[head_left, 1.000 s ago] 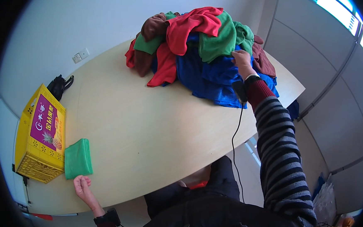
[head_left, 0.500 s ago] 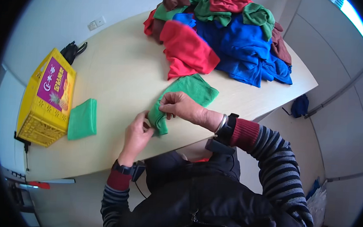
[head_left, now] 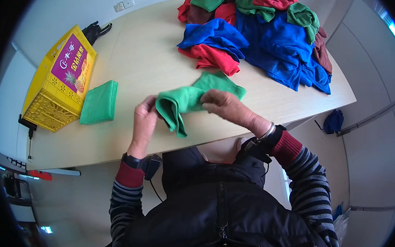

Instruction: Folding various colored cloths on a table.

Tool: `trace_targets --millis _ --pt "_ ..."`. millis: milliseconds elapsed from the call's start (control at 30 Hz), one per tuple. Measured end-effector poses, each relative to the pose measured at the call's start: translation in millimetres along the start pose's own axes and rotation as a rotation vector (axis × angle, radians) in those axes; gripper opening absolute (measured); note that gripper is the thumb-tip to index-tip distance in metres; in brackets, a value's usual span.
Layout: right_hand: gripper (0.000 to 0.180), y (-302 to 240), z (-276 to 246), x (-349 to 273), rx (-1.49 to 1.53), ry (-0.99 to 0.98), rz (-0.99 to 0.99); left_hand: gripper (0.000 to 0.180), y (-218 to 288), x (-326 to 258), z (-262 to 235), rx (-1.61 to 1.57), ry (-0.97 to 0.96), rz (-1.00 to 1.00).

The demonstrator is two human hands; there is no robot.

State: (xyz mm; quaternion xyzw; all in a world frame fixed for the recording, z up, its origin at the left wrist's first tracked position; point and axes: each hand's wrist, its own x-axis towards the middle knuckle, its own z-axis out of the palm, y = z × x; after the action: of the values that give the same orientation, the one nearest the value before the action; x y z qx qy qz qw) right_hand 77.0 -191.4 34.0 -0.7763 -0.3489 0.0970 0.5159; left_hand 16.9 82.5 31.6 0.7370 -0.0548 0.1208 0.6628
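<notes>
A green cloth [head_left: 187, 98] is lifted partly off the table near its front edge, its left end hanging in a loose fold. At that left end, my left hand [head_left: 145, 119] pinches the cloth's edge. My right hand [head_left: 232, 108] has its fingers closed on the cloth's near side, around the middle. The far right corner of the cloth lies on the tabletop. Left of my hands, a neatly folded green cloth [head_left: 99, 103] lies flat beside the yellow crate.
A yellow crate [head_left: 56, 108] with a purple label stands at the table's left, a black strapped item [head_left: 94, 32] behind it. A heap of blue, red, green and brown cloths [head_left: 275, 42] covers the far right. A red cloth [head_left: 210, 58] under a blue one [head_left: 214, 36] lies closer.
My hands have moved apart and raised the green cloth's left end. The nearby red cloth has dropped down, and a blue cloth now lies over it. The whole view has shifted slightly.
</notes>
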Motion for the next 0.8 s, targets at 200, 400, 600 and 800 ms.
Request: trace_targets --millis 200,400,600,800 --pt "0.035 -43 -11 -4 0.049 0.128 0.146 0.019 46 11 4 -0.184 0.029 -0.057" --pt "0.033 -70 22 -8 0.209 0.112 0.147 0.018 62 23 29 -0.274 0.0 -0.08" --pt "0.021 -36 -1 6 0.335 0.263 0.092 0.018 57 33 16 -0.008 -0.019 0.021" --pt "0.019 -73 -71 32 0.018 0.393 -0.097 0.016 47 59 -9 0.021 -0.101 0.05"
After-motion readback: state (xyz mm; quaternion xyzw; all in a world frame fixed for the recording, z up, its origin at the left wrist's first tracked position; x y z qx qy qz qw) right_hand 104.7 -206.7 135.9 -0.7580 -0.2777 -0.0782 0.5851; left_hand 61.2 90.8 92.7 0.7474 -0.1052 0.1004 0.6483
